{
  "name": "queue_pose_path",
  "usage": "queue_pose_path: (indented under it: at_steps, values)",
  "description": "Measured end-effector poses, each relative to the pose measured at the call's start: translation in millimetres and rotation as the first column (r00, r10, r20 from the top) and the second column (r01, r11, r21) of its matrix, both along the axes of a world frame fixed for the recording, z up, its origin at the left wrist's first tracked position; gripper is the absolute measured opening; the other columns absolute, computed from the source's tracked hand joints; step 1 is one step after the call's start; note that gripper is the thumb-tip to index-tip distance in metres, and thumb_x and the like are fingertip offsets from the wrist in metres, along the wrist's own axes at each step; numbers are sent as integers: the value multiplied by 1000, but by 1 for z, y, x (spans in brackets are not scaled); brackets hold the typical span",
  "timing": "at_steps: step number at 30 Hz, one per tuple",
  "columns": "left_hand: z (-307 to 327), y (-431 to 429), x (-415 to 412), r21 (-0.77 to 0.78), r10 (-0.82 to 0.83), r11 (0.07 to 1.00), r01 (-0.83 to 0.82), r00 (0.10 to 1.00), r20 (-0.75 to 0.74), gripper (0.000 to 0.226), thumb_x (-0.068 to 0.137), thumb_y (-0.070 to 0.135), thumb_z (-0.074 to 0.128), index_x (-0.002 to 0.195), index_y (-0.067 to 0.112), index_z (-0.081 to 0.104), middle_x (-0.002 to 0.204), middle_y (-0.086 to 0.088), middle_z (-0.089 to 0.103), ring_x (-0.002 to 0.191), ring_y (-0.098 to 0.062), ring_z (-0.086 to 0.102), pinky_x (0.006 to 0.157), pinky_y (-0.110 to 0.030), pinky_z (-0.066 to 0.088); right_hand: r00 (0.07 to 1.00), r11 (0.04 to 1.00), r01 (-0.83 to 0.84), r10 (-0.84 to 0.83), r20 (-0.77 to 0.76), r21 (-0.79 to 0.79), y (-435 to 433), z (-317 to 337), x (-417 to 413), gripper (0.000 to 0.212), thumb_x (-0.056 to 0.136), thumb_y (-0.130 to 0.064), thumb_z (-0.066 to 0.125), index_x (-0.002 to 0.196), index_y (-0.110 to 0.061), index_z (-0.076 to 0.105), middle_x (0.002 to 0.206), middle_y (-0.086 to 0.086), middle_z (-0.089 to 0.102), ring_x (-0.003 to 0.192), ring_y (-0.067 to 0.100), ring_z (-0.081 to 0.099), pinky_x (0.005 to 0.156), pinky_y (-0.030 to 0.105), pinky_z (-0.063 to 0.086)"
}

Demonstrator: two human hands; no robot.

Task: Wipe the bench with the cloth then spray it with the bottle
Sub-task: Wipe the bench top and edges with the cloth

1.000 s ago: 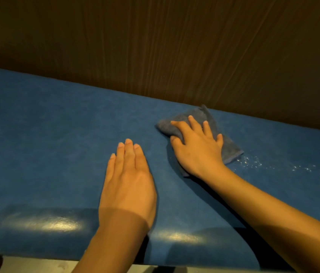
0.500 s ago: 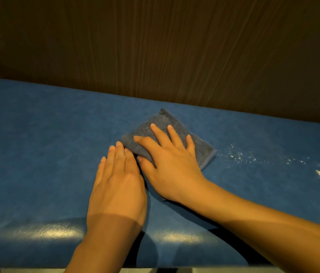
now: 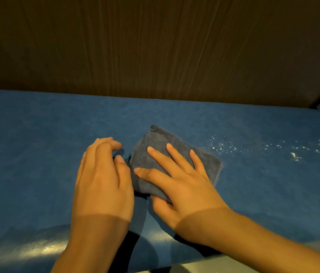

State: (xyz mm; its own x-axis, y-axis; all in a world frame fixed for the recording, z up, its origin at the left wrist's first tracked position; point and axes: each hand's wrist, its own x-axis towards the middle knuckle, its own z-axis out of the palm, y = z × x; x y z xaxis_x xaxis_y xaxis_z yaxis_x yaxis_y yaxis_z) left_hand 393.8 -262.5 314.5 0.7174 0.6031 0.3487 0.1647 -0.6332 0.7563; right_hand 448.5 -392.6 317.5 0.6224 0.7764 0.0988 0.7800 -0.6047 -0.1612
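Right hand [image 3: 182, 186] lies flat, fingers spread, pressing the cloth [image 3: 155, 146] mid-bench [image 3: 37, 144]. Left hand [image 3: 102, 180] rests beside it, loosely curled, holding nothing. Crumbs [image 3: 222, 145] remain toward the right end; advise firm, overlapping strokes there. No bottle in view.

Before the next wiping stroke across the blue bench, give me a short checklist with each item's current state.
1. Right hand flat on the cloth: ok.
2. Cloth lying flat on the bench: ok.
3. Crumbs cleared from the bench: not ok, a trail lies right of the cloth.
4. Left hand off the cloth: cannot tell, it sits at the cloth's left edge.
5. Spray bottle within reach: cannot tell, none in view.
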Motion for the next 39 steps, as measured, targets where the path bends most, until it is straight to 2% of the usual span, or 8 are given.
queue_pose_path:
  at_steps: [2,7,14,18,24,28,32,39]
  values:
    - [1,-7,8,48,-54,997,59,993,-100,52,87,28,27,126,7,52,137,-9,49,133,-26,40,112,-32,25,997,999,-42,43,60,-11,-19,-2,-6,53,68,-38,41,121,-42,45,142,-2,51,132,33,45,99,62,34]
    - [-3,-31,24,71,-241,963,261,947,-212,91,70,55,-6,147,16,22,155,6,14,137,0,1,106,-14,-7,997,998,-57,57,51,-8,-68,0,-1,59,67,-38,45,126,-45,44,149,-9,41,140,21,32,111,51,25]
    - [-4,-43,45,124,-279,933,338,897,-344,55,95,19,5,146,12,-14,157,-2,-15,136,-3,-17,108,-19,-14,998,997,50,-49,-28,51,-74,2,31,51,76,-32,38,126,-45,42,150,-10,39,143,19,24,111,51,17]
    - [-6,-48,48,89,-261,945,314,892,-369,68,93,3,21,142,8,-27,158,-6,-14,145,-14,-11,110,-19,-13,981,992,124,-119,-150,27,-55,8,52,63,73,-43,19,132,-48,40,156,-19,20,145,7,0,117,45,-1]
    - [-11,-50,50,183,-238,928,323,895,-377,68,97,8,23,124,9,-39,157,-12,-15,145,-18,-12,105,-20,-17,979,983,181,-178,-104,23,-13,11,95,60,78,-46,18,134,-42,41,157,-10,22,148,26,11,114,58,10]
    - [-9,-51,50,190,-213,929,318,877,-430,69,99,29,26,144,-2,-16,157,-17,-1,146,-24,3,107,-22,-8,976,981,192,-192,-104,-16,7,12,127,46,93,-29,41,137,-40,39,158,-9,21,147,27,10,112,61,11]
    - [-21,-49,53,381,-140,869,318,894,-426,56,85,28,34,118,-10,58,119,-28,62,112,-39,60,90,-52,45,968,975,221,-222,-113,-22,15,19,151,47,94,-26,41,139,-38,38,155,-8,25,145,28,15,109,64,12]
    - [-19,-49,54,426,-127,824,373,855,-503,54,83,27,31,106,-5,68,112,-26,66,105,-39,63,83,-52,49,953,960,278,-278,-123,-11,5,24,187,43,89,-28,42,132,-34,45,141,-7,44,130,29,37,102,65,26]
